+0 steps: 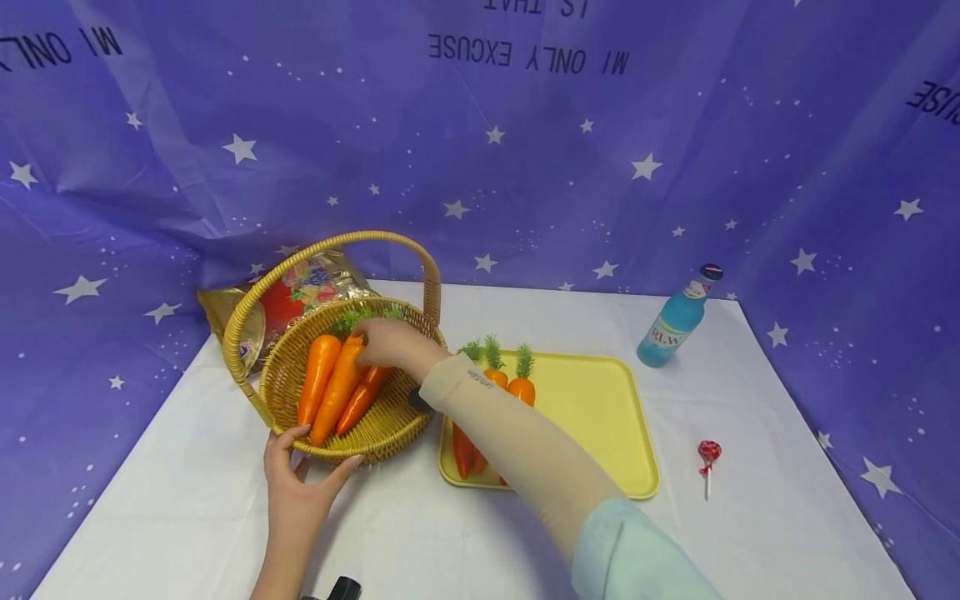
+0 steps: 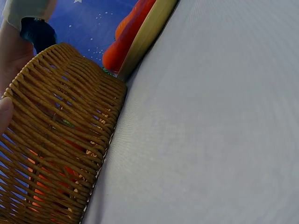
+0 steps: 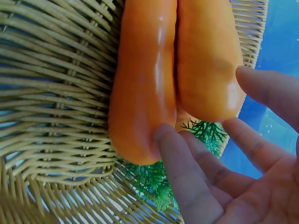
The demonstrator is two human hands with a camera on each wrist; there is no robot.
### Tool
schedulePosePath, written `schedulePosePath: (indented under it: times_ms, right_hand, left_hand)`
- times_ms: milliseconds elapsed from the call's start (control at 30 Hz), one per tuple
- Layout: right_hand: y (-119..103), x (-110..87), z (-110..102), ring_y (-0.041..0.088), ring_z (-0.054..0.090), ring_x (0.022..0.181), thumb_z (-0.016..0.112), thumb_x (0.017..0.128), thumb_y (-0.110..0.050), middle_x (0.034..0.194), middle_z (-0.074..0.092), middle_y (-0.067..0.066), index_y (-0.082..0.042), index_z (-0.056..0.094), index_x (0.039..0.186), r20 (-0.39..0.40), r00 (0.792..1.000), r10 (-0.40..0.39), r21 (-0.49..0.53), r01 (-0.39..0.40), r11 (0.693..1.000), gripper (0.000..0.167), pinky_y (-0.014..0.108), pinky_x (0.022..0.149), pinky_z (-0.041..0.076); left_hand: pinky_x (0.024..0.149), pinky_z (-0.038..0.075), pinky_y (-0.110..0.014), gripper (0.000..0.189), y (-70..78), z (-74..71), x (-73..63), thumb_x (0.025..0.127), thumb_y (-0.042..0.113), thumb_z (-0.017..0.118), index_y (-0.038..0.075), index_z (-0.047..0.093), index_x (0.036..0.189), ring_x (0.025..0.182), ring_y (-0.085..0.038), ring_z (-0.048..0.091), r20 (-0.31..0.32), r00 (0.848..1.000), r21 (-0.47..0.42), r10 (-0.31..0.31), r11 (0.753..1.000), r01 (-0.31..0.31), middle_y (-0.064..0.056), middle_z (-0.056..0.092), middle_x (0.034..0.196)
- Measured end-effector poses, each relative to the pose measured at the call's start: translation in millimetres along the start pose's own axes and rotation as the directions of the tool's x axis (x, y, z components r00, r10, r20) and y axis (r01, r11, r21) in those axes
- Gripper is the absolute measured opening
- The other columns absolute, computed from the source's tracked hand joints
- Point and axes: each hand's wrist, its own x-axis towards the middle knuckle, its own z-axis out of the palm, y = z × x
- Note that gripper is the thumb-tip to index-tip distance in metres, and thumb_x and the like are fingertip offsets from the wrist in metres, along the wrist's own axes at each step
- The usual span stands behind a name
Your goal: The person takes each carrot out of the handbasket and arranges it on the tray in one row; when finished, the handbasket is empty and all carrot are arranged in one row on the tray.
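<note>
A yellow wicker basket with a tall arched handle stands on the left of the table, tipped toward me. Several orange carrots with green tops lie in it. My left hand grips the front rim, the thumb along the outer wall. My right hand reaches into the basket at the leafy ends. In the right wrist view its thumb and a finger pinch the thick end of one carrot, while another fingertip touches the neighbouring carrot. The green leaves show below the fingers.
A yellow tray sits right of the basket with several carrots at its left side, partly behind my right forearm. A blue bottle and a red lollipop are farther right. A shiny fruit-printed bag lies behind the basket.
</note>
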Motion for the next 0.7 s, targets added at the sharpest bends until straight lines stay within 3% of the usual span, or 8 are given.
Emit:
schedulePosePath:
  times_ms: [233,433,567,700]
  right_hand:
    - [-3.6,2.7,4.5,0.015,0.051,0.122,0.066,0.091,-0.036,0.135,0.056,-0.001,-0.016,0.054,0.137,0.006,1.000,-0.008,-0.048,0.008,0.999,0.051,0.026,0.098,0.044]
    - [-1.8,3.4,7.8,0.017,0.057,0.109,0.065,0.092,-0.035,0.120,0.063,0.004,-0.007,0.061,0.125,-0.002,1.000,-0.009,-0.104,0.009,0.995,0.043,0.025,0.089,0.047]
    - [-1.7,1.1,8.2,0.017,0.056,0.112,0.064,0.092,-0.035,0.132,0.056,0.006,-0.007,0.059,0.127,-0.014,1.000,0.009,-0.096,-0.010,0.995,0.045,0.025,0.090,0.047]
    - [-5.3,-3.5,6.7,0.015,0.056,0.110,0.063,0.093,-0.035,0.142,0.045,0.006,-0.007,0.053,0.135,-0.054,0.998,0.007,-0.096,-0.012,0.995,0.051,0.024,0.086,0.049]
  left_hand:
    - [0.111,0.032,-0.047,0.081,0.1,-0.8,0.7,0.070,0.007,0.087,0.004,0.036,0.132,0.142,-0.022,0.016,-0.023,1.000,0.029,0.017,0.999,-0.016,-0.008,0.008,0.156]
    - [0.111,0.032,-0.048,0.081,-1.0,0.4,0.3,0.070,0.007,0.087,0.004,0.036,0.132,0.141,-0.023,0.018,-0.023,1.000,0.024,0.015,1.000,-0.014,-0.007,0.008,0.156]
    - [0.111,0.031,-0.048,0.081,-0.8,1.0,0.2,0.070,0.007,0.087,0.003,0.036,0.132,0.141,-0.023,0.017,-0.022,1.000,0.023,0.010,1.000,-0.009,-0.008,0.007,0.156]
    - [0.110,0.033,-0.027,0.080,-1.0,0.8,0.2,0.069,0.005,0.087,0.003,0.037,0.132,0.140,-0.023,0.019,-0.030,0.999,0.037,0.015,0.999,-0.014,-0.008,0.009,0.156]
